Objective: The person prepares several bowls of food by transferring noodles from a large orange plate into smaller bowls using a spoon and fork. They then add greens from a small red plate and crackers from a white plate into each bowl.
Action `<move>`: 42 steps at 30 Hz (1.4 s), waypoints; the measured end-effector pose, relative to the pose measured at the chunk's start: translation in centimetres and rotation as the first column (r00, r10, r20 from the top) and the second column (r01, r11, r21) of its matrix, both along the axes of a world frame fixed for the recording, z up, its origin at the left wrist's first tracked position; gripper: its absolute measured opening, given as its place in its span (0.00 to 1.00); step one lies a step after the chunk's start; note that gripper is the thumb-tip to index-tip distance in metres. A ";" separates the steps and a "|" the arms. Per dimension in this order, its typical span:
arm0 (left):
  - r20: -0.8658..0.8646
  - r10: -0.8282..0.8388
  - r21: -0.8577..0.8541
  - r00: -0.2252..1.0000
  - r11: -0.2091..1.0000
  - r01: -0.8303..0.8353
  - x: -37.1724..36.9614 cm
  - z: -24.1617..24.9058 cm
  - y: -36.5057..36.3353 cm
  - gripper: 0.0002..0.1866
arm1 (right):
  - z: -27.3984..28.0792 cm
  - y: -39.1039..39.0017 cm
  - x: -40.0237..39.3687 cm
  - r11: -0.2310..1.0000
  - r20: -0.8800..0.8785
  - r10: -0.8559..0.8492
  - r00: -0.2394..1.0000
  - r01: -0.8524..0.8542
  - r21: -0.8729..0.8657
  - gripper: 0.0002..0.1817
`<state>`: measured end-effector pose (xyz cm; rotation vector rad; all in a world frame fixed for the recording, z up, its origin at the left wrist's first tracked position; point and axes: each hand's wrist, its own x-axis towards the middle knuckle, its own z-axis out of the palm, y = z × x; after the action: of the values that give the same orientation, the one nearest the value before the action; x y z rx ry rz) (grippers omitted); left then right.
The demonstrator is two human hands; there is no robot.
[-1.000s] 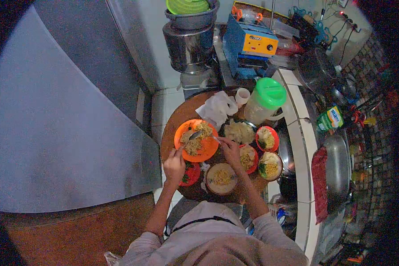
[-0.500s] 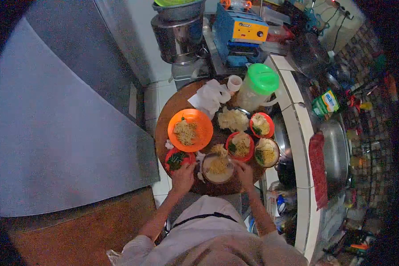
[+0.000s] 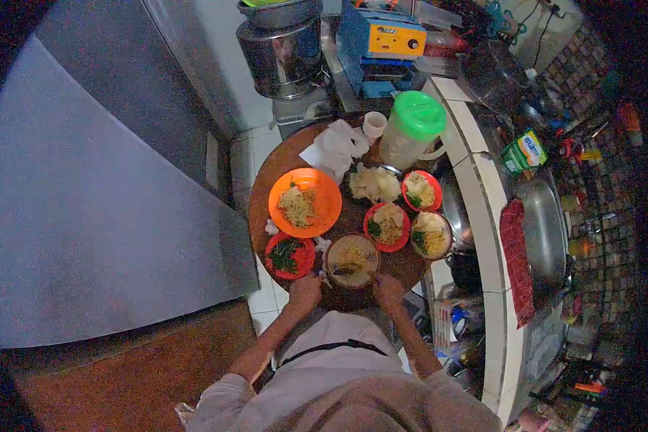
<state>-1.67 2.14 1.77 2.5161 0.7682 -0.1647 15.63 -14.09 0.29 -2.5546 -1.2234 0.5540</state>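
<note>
A round bowl of noodles (image 3: pixel 353 258) sits at the table's near edge, between my hands. At its left, my left hand (image 3: pixel 306 289) is closed on a utensil whose dark end reaches over the noodles. My right hand (image 3: pixel 389 290) is closed at the bowl's lower right rim, around something thin that I cannot make out. A red bowl of chopped greens (image 3: pixel 286 256) stands just beyond my left hand. Farther back is an orange plate (image 3: pixel 324 193) with noodles. Right of the noodle bowl are a red bowl (image 3: pixel 387 227) and another bowl (image 3: pixel 431 235), both holding noodles and greens.
At the back of the round table (image 3: pixel 270 162) are a green-lidded pitcher (image 3: pixel 417 126), a white cup (image 3: pixel 374 124), a white plastic bag (image 3: pixel 336 147), pale crackers (image 3: pixel 374 184) and another red bowl (image 3: pixel 422 191). A tiled counter (image 3: pixel 491 248) runs along the right.
Both hands have drawn slightly lower and closed. The clump of noodles raised over the bowl's far rim is now down, and a dark utensil end shows in the bowl. The view has shifted slightly.
</note>
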 end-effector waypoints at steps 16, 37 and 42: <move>0.010 0.153 0.012 0.988 0.988 -0.153 1.0 -0.7 0.4 0.13 | 1.9 -0.1 0.4 0.991 -0.061 0.008 0.998 -0.016 -0.131 0.17; -0.145 0.159 -0.076 0.976 0.982 -0.171 2.1 1.5 1.3 0.15 | 0.3 0.1 2.2 0.948 0.058 0.006 0.998 0.013 -0.319 0.15; -0.114 0.151 -0.063 0.982 0.985 -0.159 1.9 0.1 1.4 0.15 | -0.1 -0.8 3.1 0.974 0.226 0.118 0.967 -0.069 -0.215 0.11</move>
<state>0.20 3.51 1.87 2.3842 0.9806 -0.2729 18.70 -14.84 0.17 -2.8143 -1.4421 0.4228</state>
